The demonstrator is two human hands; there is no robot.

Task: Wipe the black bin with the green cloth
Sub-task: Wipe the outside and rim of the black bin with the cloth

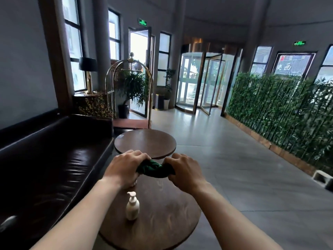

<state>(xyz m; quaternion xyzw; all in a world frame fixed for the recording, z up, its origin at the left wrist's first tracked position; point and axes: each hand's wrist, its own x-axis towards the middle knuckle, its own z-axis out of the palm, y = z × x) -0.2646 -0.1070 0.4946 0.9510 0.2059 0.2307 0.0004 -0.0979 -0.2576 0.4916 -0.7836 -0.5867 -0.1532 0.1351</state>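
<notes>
A: Where is the cloth?
B: We grip a bunched dark green cloth between both fists, left hand and right hand closed on its ends.
A: What's nearby?
B: Below our hands, a white plastic pump bottle on a round brown wooden table; open tiled floor to the right.

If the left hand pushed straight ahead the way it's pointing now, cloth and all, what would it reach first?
Most likely the far round table. The left hand, its grip shut on the green cloth, points forward over the near table, and that tabletop lies just beyond the knuckles. Depth is unclear; it may pass above it.
</notes>
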